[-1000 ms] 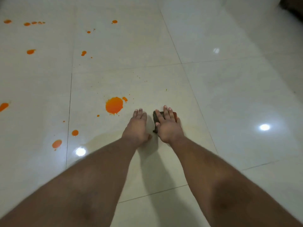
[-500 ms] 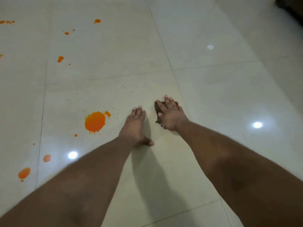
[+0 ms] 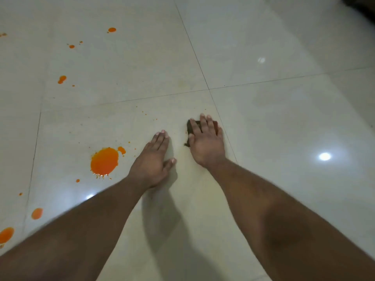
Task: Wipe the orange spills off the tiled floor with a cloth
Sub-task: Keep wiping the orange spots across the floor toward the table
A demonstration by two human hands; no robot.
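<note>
Right hand (image 3: 206,141) flat, fingers straight, pressing dark cloth (image 3: 191,127); left hand (image 3: 153,159) flat on floor (image 3: 284,118)

Single head view, forward and down, close over tiled floor (image 3: 284,128)

Nothing readable is showing up here, no words, labels, brand marks, numbers or signs on anything in view.
</note>
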